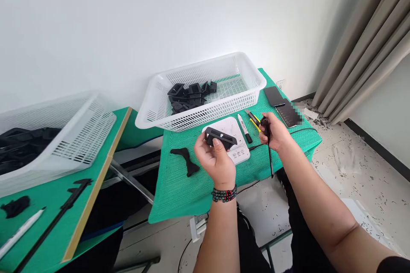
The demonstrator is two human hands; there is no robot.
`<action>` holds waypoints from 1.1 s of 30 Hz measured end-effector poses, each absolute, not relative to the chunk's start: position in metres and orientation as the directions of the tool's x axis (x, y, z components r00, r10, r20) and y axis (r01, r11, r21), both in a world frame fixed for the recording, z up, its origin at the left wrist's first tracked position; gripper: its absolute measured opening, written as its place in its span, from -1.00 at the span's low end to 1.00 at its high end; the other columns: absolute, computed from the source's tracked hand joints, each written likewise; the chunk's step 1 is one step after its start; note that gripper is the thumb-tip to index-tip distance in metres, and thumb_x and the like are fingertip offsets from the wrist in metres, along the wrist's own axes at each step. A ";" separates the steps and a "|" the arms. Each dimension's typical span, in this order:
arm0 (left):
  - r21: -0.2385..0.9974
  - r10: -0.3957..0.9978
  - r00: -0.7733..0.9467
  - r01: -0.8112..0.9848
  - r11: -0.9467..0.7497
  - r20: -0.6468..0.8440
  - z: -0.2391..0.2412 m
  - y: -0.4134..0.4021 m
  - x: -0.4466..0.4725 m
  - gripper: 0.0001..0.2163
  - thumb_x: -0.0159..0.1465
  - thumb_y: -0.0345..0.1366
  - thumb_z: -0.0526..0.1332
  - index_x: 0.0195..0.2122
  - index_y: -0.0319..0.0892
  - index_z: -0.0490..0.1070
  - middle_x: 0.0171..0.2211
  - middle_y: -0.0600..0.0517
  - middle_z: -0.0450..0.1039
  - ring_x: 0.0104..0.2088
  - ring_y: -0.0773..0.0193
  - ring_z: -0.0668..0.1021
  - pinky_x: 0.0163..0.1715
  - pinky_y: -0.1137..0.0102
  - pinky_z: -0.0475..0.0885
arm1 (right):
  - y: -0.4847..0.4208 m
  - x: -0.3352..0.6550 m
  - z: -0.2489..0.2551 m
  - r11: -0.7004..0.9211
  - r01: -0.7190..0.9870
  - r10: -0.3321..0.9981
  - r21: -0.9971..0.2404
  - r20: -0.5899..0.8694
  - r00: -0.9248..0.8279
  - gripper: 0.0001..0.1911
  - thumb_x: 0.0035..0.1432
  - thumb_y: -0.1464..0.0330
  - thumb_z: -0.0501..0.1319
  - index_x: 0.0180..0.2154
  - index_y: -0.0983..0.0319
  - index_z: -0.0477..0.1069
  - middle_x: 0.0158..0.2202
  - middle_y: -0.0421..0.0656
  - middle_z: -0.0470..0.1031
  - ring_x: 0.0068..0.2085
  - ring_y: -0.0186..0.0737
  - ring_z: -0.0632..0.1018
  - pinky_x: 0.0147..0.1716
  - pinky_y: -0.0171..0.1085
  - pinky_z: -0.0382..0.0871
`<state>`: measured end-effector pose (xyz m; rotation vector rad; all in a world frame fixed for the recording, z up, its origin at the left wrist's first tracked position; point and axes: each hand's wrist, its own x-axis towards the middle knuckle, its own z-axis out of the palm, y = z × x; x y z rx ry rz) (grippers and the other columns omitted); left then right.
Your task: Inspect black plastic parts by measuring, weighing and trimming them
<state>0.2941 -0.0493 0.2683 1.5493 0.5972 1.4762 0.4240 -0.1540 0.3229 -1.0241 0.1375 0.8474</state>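
My left hand (214, 153) is closed around a black plastic part (224, 136) with a long slot, held tilted above a white digital scale (235, 126). My right hand (272, 130) grips a slim black caliper (270, 158), its long bar pointing down past the fingers; much of its upper end is hidden in the hand. A yellow utility knife (251, 116) lies just left of my right hand. Between knife and scale rests a white marker (242, 123) with a black cap. Left of the scale, a curved black piece (187, 160) lies on the green cloth (174, 196).
Behind stands a white basket (205, 113) with several black parts (192, 91). Phone (288, 113) and dark flat case (273, 96) lie at right. The left table holds another basket (77, 149), a caliper (60, 211) and a marker (22, 230). Black shavings litter the floor.
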 end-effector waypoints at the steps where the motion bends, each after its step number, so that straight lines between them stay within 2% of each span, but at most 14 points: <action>1: 0.841 0.827 0.181 -0.226 -0.492 0.532 0.268 -0.048 0.295 -0.56 0.40 0.05 0.19 0.18 -0.08 0.33 0.07 -0.15 0.49 0.07 0.08 0.60 0.06 0.19 0.56 | -0.153 0.427 0.322 0.249 -0.659 0.539 -0.710 -0.463 0.703 -0.68 0.14 0.13 0.30 -0.40 0.13 0.20 -0.65 -0.38 0.25 -0.74 -0.41 0.20 -0.75 -0.37 -0.03; 4: 0.842 0.826 0.188 -0.230 -0.488 0.531 0.267 -0.045 0.296 -0.55 0.39 0.06 0.19 0.19 -0.08 0.33 0.07 -0.15 0.50 0.08 0.08 0.59 0.08 0.19 0.55 | -0.152 0.438 0.318 0.246 -0.580 0.456 -0.776 -0.436 0.776 -0.57 0.03 0.07 0.41 -0.38 0.14 0.23 -0.58 -0.36 0.31 -0.67 -0.41 0.32 -0.72 -0.39 0.09; 7: 0.844 0.830 0.186 -0.241 -0.480 0.525 0.266 -0.040 0.298 -0.55 0.40 0.06 0.19 0.19 -0.07 0.33 0.07 -0.15 0.50 0.08 0.08 0.60 0.07 0.19 0.56 | -0.150 0.449 0.315 0.195 -0.469 0.389 -0.861 -0.371 0.843 -0.55 -0.06 0.10 0.48 -0.37 0.16 0.27 -0.49 -0.33 0.34 -0.60 -0.41 0.39 -0.70 -0.40 0.16; 12: 0.847 0.839 0.183 -0.270 -0.458 0.512 0.268 -0.028 0.305 -0.60 0.42 0.01 0.17 0.18 -0.07 0.35 0.09 -0.14 0.50 0.09 0.11 0.59 0.07 0.20 0.55 | -0.143 0.462 0.312 0.093 -0.353 0.372 -0.931 -0.296 0.880 -0.67 -0.06 0.23 0.42 -0.34 0.19 0.34 -0.41 -0.29 0.37 -0.54 -0.41 0.42 -0.67 -0.39 0.18; 16: 0.871 0.891 0.153 -0.333 -0.362 0.428 0.270 -0.020 0.309 -0.68 0.41 -0.03 0.21 0.09 -0.06 0.42 0.07 -0.10 0.51 0.08 0.14 0.59 0.07 0.26 0.54 | -0.133 0.474 0.305 -0.007 -0.256 0.373 -0.967 -0.240 0.896 -0.70 -0.05 0.29 0.39 -0.28 0.22 0.39 -0.34 -0.23 0.43 -0.49 -0.35 0.46 -0.60 -0.36 0.28; 18: 0.885 0.907 0.165 -0.344 -0.315 0.388 0.269 -0.021 0.310 -0.70 0.42 -0.05 0.20 0.09 -0.04 0.42 0.06 -0.09 0.52 0.07 0.15 0.60 0.02 0.29 0.55 | -0.130 0.482 0.297 -0.056 -0.195 0.359 -0.979 -0.202 0.911 -0.66 -0.05 0.30 0.39 -0.20 0.22 0.42 -0.25 -0.16 0.48 -0.37 -0.26 0.52 -0.46 -0.30 0.42; 21: 0.904 0.907 0.224 -0.329 -0.274 0.357 0.268 -0.025 0.311 -0.70 0.44 -0.05 0.17 0.11 -0.03 0.42 0.06 -0.08 0.52 0.05 0.15 0.61 -0.02 0.30 0.56 | -0.126 0.495 0.280 -0.183 -0.018 0.308 -0.983 -0.075 0.948 -0.40 -0.02 0.29 0.38 0.10 0.22 0.41 0.08 0.07 0.43 -0.02 -0.02 0.55 -0.08 -0.06 0.54; 24: 0.906 0.903 0.248 -0.333 -0.262 0.352 0.267 -0.029 0.313 -0.69 0.41 -0.04 0.19 0.07 -0.05 0.46 0.02 -0.08 0.52 0.02 0.15 0.60 0.01 0.30 0.54 | -0.124 0.503 0.267 -0.279 0.186 0.307 -0.942 0.096 0.947 -0.19 0.06 0.31 0.34 0.34 0.23 0.23 0.32 0.19 0.19 0.30 0.13 0.37 0.27 0.08 0.33; 26: 0.906 0.902 0.261 -0.343 -0.247 0.345 0.267 -0.029 0.315 -0.68 0.40 -0.02 0.21 0.06 -0.07 0.47 0.00 -0.08 0.51 0.00 0.15 0.59 0.01 0.29 0.53 | -0.122 0.505 0.264 -0.278 0.274 0.352 -0.921 0.167 0.921 -0.17 0.11 0.33 0.28 0.39 0.23 0.16 0.38 0.19 0.12 0.39 0.14 0.26 0.34 0.11 0.23; 29: 0.915 0.907 0.291 -0.355 -0.192 0.304 0.266 -0.026 0.317 -0.66 0.38 -0.01 0.22 0.06 -0.08 0.46 -0.02 -0.08 0.50 -0.02 0.16 0.59 -0.02 0.29 0.53 | -0.118 0.504 0.266 -0.276 0.263 0.439 -0.925 0.122 0.890 -0.23 0.15 0.39 0.20 0.39 0.24 0.18 0.40 0.18 0.13 0.27 0.14 0.42 0.26 0.12 0.36; 31: 0.917 0.911 0.298 -0.361 -0.167 0.284 0.266 -0.024 0.319 -0.65 0.37 0.00 0.23 0.06 -0.08 0.46 -0.02 -0.08 0.50 -0.03 0.16 0.59 -0.03 0.30 0.53 | -0.116 0.502 0.267 -0.310 0.226 0.467 -0.924 0.059 0.882 -0.27 0.15 0.44 0.17 0.37 0.27 0.23 0.36 0.19 0.21 0.13 0.11 0.54 0.16 0.09 0.46; 33: 0.917 0.912 0.297 -0.362 -0.167 0.284 0.266 -0.023 0.319 -0.65 0.36 0.00 0.24 0.06 -0.08 0.46 -0.03 -0.08 0.50 -0.03 0.16 0.58 -0.02 0.30 0.52 | -0.115 0.501 0.268 -0.351 0.236 0.475 -0.906 0.045 0.879 -0.28 0.14 0.48 0.15 0.36 0.27 0.26 0.29 0.17 0.33 0.10 0.10 0.56 0.13 0.08 0.47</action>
